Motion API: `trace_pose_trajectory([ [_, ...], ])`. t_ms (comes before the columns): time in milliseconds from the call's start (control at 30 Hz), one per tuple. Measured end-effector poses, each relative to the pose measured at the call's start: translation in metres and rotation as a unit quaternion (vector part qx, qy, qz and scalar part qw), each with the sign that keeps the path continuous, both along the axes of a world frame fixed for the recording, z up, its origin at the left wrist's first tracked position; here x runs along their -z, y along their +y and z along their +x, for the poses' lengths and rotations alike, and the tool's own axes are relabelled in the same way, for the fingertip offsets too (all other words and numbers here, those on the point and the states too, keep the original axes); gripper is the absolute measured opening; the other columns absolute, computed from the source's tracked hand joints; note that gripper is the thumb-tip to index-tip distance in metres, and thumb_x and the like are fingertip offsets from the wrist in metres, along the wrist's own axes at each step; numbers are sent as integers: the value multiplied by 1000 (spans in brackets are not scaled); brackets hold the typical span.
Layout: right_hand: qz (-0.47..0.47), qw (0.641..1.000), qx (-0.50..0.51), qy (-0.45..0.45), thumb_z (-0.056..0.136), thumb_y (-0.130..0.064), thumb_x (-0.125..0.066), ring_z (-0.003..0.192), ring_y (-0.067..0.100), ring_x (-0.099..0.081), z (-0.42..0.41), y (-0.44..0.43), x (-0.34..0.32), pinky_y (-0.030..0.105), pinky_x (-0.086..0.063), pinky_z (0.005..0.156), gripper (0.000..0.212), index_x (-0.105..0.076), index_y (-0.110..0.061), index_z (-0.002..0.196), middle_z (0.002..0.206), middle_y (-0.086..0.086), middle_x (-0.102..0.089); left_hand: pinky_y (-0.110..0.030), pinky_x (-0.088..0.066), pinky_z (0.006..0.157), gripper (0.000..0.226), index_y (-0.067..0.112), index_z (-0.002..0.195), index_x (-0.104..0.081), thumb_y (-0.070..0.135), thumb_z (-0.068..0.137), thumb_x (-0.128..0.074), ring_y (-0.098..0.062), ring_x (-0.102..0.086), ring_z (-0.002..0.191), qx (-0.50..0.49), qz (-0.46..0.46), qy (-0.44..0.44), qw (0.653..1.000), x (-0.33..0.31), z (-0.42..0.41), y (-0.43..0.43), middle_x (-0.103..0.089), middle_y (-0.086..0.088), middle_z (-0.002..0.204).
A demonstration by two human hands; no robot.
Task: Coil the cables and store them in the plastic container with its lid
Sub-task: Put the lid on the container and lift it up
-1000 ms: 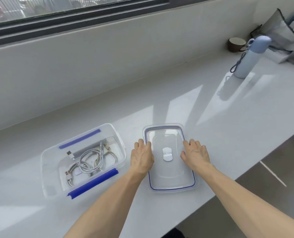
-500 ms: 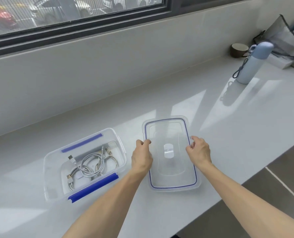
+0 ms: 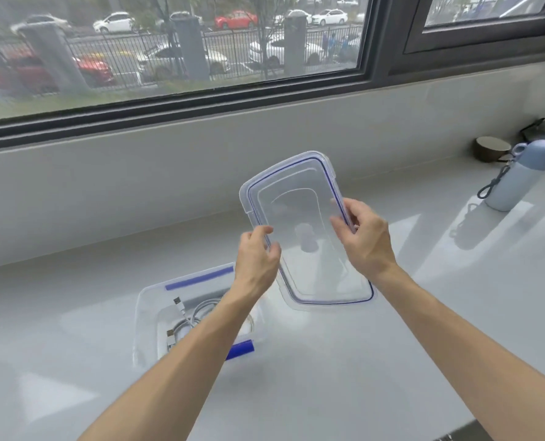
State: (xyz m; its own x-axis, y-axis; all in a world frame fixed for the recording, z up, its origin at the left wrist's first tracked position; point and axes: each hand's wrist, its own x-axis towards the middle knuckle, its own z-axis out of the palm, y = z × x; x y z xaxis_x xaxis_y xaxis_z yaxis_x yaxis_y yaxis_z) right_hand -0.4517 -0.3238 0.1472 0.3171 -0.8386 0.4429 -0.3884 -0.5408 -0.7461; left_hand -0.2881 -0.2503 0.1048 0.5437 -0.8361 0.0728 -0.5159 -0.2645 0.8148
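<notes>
Counter: pale grey and glossy, running the full width, with soft patches of daylight on it.
Window: dark-framed, above and behind the container; a fence, trees and parked cars show through the glass.
Wall: a plain grey band between the window sill and the counter, behind the container.
Plastic container: clear, open-topped, standing on the counter; one blue clip lies along its far side and another along its near side.
Cables: white, coiled, lying inside the container, partly hidden by the left forearm that crosses over it.
Left grip: above the container's right end, thumb and fingers pinching the lid's left long edge.
Lid: clear with a blue seal line, held off the counter, tilted, up and to the right of the container.
Right grip: right of the container, pinching the lid's right long edge.
Mug: brown, far right of the container, against the wall.
Bottle: pale blue with a dark cord loop, upright just beside the mug, casting a shadow on the counter.
</notes>
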Motion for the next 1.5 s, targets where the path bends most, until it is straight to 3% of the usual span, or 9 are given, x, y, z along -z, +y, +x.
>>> trace_pose_trajectory([
  [100, -66, 996, -60, -5, 87, -7, -60, 69, 19, -49, 32, 12, -14, 11, -36, 66, 24, -65, -9, 110, 84, 9, -60, -36, -45, 95, 27, 17, 116, -58, 25, 93, -47, -20, -57, 103, -29, -14, 1, 999, -10, 27, 13, -58, -6, 117],
  [233, -196, 973, -121, 3, 87, -2, -55, 68, 9, -40, 72, 31, -20, 18, -38, 64, 25, -64, -4, 110, 78, 3, -48, -45, -52, 89, 20, 21, 95, -62, 27, 95, -43, -18, -59, 98, -116, -78, 151, 979, -28, 62, 46, -64, -3, 108],
  [433, -389, 904, -175, 33, 81, 9, -58, 62, 27, -52, 114, 56, -3, 35, -47, 53, 38, -54, -12, 112, 73, 10, -56, -44, -56, 74, 44, 10, 100, -56, 47, 98, -32, -33, -66, 95, -171, -223, 526, 803, -63, 117, 108, -63, -23, 111],
  [533, -439, 877, -194, 36, 75, 10, -64, 65, 23, -49, 127, 69, 14, 34, -46, 56, 47, -55, -14, 114, 74, 8, -58, -43, -59, 69, 61, 5, 121, -51, 57, 92, -36, -34, -68, 99, -114, -210, 585, 775, -65, 133, 135, -65, -21, 115],
  [800, -475, 840, -256, 65, 81, 2, -60, 68, 21, -46, 145, 99, 47, 33, -42, 57, 35, -57, -15, 112, 79, 4, -53, -39, -60, 63, 33, 0, 123, -46, 5, 90, -45, -33, -71, 81, -130, -163, 642, 738, -42, 142, 163, -60, -21, 117],
  [1000, -371, 850, -327, 178, 88, -45, -55, 88, 22, -53, 134, 90, 57, 35, -42, 77, 40, -52, -18, 118, 95, 6, -60, -37, -59, 63, 19, 6, 102, -53, -4, 89, -44, -35, -71, 84, -153, -182, 576, 782, -20, 158, 172, -63, -25, 115],
  [1200, -53, 978, -117, 163, 90, -35, -46, 115, 30, -45, 131, 47, 58, 37, -35, 98, 49, -50, -6, 130, 120, 17, -54, -30, -59, 63, 27, 12, 110, -59, 0, 90, -46, -28, -72, 79, -117, -171, 554, 806, -4, 170, 172, -67, -19, 105],
  [1333, 329, 932, -103, 114, 91, -47, -49, 126, 24, -46, 132, 33, 74, 41, -36, 106, 48, -49, -21, 132, 135, 3, -51, -28, -59, 62, 27, 14, 108, -61, 1, 89, -48, -28, -72, 80, -121, -145, 559, 807, 13, 171, 165, -72, -15, 98],
  [1500, 408, 905, -84, 86, 93, -39, -47, 107, 22, -57, 130, 44, 108, 45, -45, 98, 30, -53, -24, 119, 115, -1, -61, -30, -55, 67, 14, 14, 97, -65, 10, 89, -53, -25, -65, 79, -198, -78, 352, 912, 44, 162, 154, -67, -5, 86],
])
